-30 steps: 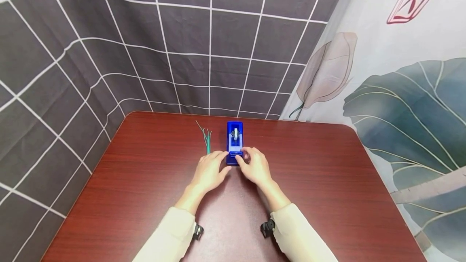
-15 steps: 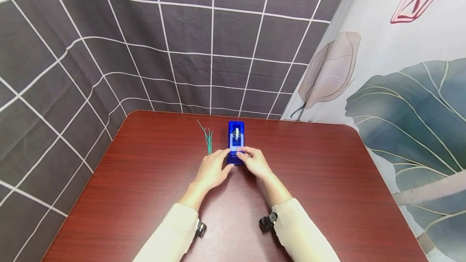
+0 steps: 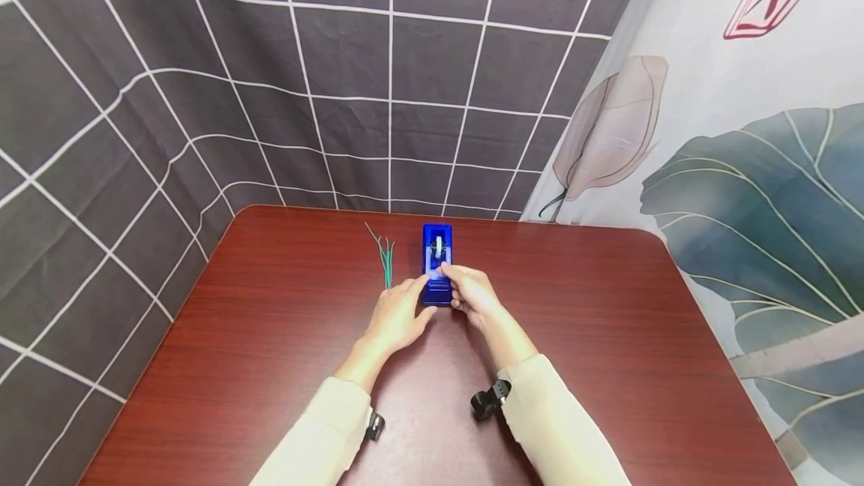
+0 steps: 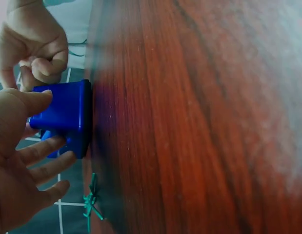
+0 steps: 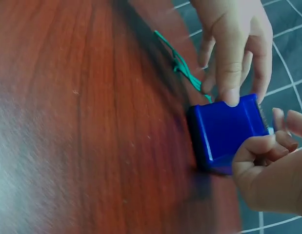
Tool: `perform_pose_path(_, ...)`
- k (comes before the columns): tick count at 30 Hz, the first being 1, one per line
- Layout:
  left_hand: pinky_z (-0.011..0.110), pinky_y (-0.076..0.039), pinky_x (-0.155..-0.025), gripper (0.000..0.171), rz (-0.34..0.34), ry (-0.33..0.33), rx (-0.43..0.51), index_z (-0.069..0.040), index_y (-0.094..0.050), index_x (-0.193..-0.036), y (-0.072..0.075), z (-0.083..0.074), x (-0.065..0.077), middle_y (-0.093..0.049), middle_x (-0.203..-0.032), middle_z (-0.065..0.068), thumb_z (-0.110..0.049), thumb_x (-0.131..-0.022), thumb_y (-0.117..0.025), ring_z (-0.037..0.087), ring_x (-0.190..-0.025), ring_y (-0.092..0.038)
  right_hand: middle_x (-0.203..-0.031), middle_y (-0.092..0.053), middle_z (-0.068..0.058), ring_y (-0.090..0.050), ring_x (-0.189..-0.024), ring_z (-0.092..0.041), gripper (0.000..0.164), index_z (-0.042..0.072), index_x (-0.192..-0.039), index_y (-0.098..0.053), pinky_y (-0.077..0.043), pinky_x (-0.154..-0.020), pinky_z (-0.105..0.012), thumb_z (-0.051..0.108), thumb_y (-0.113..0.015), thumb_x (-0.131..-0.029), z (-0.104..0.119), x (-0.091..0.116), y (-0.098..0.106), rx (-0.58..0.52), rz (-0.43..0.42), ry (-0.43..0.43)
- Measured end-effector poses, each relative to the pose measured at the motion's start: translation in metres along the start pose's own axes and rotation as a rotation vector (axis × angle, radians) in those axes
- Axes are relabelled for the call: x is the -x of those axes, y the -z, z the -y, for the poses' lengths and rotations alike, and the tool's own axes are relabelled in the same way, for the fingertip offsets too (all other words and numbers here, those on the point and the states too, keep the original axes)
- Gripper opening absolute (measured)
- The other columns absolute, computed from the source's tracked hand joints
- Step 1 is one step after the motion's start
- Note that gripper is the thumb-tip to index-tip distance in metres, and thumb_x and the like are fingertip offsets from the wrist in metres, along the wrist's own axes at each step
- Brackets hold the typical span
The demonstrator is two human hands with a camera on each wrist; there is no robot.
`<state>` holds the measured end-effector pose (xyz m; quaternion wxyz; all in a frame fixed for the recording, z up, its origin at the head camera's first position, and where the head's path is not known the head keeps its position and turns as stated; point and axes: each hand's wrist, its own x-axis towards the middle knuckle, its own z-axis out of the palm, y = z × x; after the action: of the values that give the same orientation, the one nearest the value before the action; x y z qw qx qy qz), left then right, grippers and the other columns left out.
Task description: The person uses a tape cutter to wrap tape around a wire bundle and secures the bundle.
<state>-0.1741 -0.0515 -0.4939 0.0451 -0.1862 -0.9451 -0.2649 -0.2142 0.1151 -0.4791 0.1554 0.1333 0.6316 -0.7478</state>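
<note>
A blue tape dispenser point(image 3: 437, 295) stands upright on the table, with a narrow roll of tape point(image 3: 438, 247) in its middle. My left hand point(image 3: 394, 319) holds the dispenser's near left side, its thumb against the front face in the left wrist view. At the cutting edge, my right hand point(image 3: 475, 295) has its thumb and index finger pinched together on the tape end, its other fingers curled. A whitish bit of tape point(image 5: 271, 130) shows beside those fingers in the right wrist view. The rest of the strip is hidden by the fingers.
Thin green twist ties point(image 3: 387, 261) lie just left of the dispenser, beyond the left hand. The reddish-brown wooden table point(image 3: 580, 336) ends a little behind the dispenser. A grey checked curtain point(image 3: 337, 51) hangs at the back, a printed white one point(image 3: 702, 81) at the right.
My right hand has shifted slightly up and away along the dispenser, its thumb and index finger now closed together above the cutting edge. The left hand and the dispenser stay nearly in place.
</note>
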Motion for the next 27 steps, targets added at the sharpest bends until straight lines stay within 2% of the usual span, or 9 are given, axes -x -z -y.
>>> perform_pose_path(6, 0.053, -0.044, -0.103, 0.058, 0.004, -0.001, 0.012, -0.004, -0.051, -0.145, 0.0, 0.001, 0.0, -0.063, -0.131, 0.016, -0.029, -0.096, -0.07, 0.033, -0.122, -0.06, -0.054, -0.04, 0.008, -0.034, -0.045, -0.006, 0.024, 0.003, -0.092, -0.074, -0.031, -0.047, -0.019, 0.026, -0.069, -0.097, 0.002, 0.002, -0.002, 0.068, -0.047, 0.013)
perform_pose_path(10, 0.054, -0.045, -0.101, 0.054, -0.006, 0.011, 0.026, -0.005, -0.053, -0.144, -0.001, 0.002, -0.001, -0.064, -0.13, 0.015, -0.027, -0.097, -0.069, 0.033, -0.121, -0.061, -0.056, -0.056, 0.006, -0.044, -0.046, -0.005, 0.027, 0.0, -0.097, -0.075, -0.036, -0.048, -0.021, 0.026, -0.073, -0.093, -0.003, 0.003, -0.004, 0.128, -0.103, 0.032)
perform_pose_path(14, 0.052, -0.048, -0.097, 0.048, -0.029, 0.007, 0.004, -0.006, -0.058, -0.139, -0.002, 0.003, -0.005, -0.066, -0.125, 0.013, -0.027, -0.097, -0.068, 0.032, -0.116, -0.064, -0.061, -0.065, 0.003, -0.048, -0.047, -0.005, 0.027, -0.001, -0.097, -0.076, -0.038, -0.048, -0.021, 0.026, -0.074, -0.092, -0.006, 0.004, -0.005, 0.158, -0.157, 0.052)
perform_pose_path(21, 0.048, -0.052, -0.088, 0.032, -0.102, 0.018, -0.042, -0.01, -0.069, -0.125, -0.005, 0.003, -0.011, -0.071, -0.113, 0.009, -0.026, -0.098, -0.068, 0.031, -0.103, -0.069, -0.051, -0.052, 0.005, -0.036, -0.043, -0.004, 0.026, -0.001, -0.081, -0.075, -0.028, -0.044, -0.021, 0.023, -0.075, -0.091, -0.012, 0.006, -0.008, 0.193, -0.207, 0.15)
perform_pose_path(24, 0.047, -0.054, -0.085, 0.028, -0.121, 0.046, -0.042, -0.011, -0.072, -0.121, -0.005, 0.002, -0.014, -0.072, -0.109, 0.008, -0.026, -0.097, -0.069, 0.031, -0.098, -0.07, -0.053, -0.05, 0.006, -0.038, -0.047, -0.005, 0.026, -0.002, -0.078, -0.074, -0.029, -0.045, -0.021, 0.022, -0.075, -0.091, -0.014, 0.009, -0.01, 0.21, -0.212, 0.187)
perform_pose_path(27, 0.046, -0.055, -0.082, 0.027, -0.131, 0.075, -0.038, -0.013, -0.074, -0.119, -0.004, 0.002, -0.016, -0.073, -0.106, 0.006, -0.026, -0.096, -0.071, 0.032, -0.095, -0.071, -0.06, -0.056, 0.003, -0.044, -0.054, -0.007, 0.025, -0.002, -0.078, -0.075, -0.032, -0.048, -0.021, 0.02, -0.075, -0.09, -0.015, 0.012, -0.011, 0.224, -0.215, 0.203)
